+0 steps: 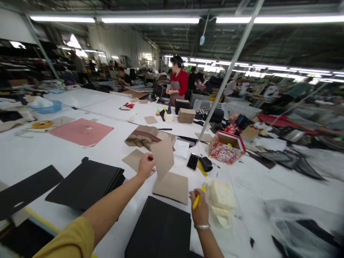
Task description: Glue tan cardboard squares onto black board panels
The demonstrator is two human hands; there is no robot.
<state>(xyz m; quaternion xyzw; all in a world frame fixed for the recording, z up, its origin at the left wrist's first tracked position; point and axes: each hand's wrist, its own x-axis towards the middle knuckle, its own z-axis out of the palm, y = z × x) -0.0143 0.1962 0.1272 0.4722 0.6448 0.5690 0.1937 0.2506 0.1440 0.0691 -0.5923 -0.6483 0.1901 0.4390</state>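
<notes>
My left hand [146,165] is closed on the edge of a grey-brown cardboard piece [162,157], raised and tilted above the white table. Just below it lies a second cardboard sheet [172,187], apparently on others. My right hand [199,208] grips a yellow-handled tool [197,201]; its tip is too blurred to name. To the right of that hand sits a pale yellow block [222,195] on a clear wrapping. Nearest me is a stack of black panels [161,229], and another black stack [86,182] rests to the left.
A folded cardboard pile [143,137] stands behind my left hand. A phone [192,161], a red patterned box [227,147] and a slanting metal pole [231,68] are to the right. A pink sheet [80,131] lies left. A person in red [182,82] stands across the table.
</notes>
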